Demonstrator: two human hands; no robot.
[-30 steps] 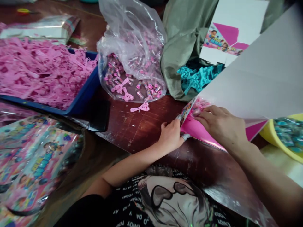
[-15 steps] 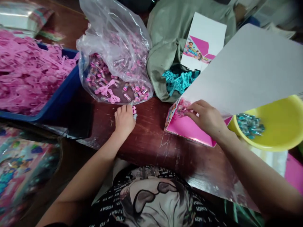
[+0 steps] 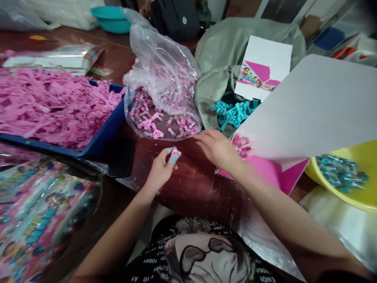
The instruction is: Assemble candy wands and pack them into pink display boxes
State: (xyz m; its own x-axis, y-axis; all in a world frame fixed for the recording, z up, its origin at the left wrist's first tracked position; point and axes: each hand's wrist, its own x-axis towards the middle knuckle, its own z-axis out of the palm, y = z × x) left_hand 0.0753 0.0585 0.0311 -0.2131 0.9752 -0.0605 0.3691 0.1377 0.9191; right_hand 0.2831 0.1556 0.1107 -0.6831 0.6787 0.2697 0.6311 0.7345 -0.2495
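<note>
My left hand (image 3: 160, 169) is closed over the table, with grey wrapping on its thumb and a fingertip. Between those tips it pinches a small pink plastic piece (image 3: 176, 151), partly hidden by the fingers. My right hand (image 3: 218, 149) has its fingers stretched out to the left, with nothing visible in them. It hovers between the clear plastic bag (image 3: 165, 84) and the pink-and-white cardboard box (image 3: 262, 167). Pink pieces in clear wrap (image 3: 242, 144) lie at the left end of that box. Small pink-capped tubes (image 3: 182, 127) fill the bag's mouth, with pink plastic pieces (image 3: 153, 127) among them.
A blue tray (image 3: 97, 135) heaped with pink plastic parts stands left. Behind the box, a grey-green sack (image 3: 212, 51) holds teal parts (image 3: 235, 112) and bears a folded white carton (image 3: 266, 59). A yellow basin (image 3: 365, 169) with teal-capped tubes sits right. Printed packs (image 3: 44, 212) lie lower left.
My right hand has come out of the box and moved left, leaving pink wrapped pieces there. My left hand has turned, showing the pink piece in its fingertips. The camera view has shifted.
</note>
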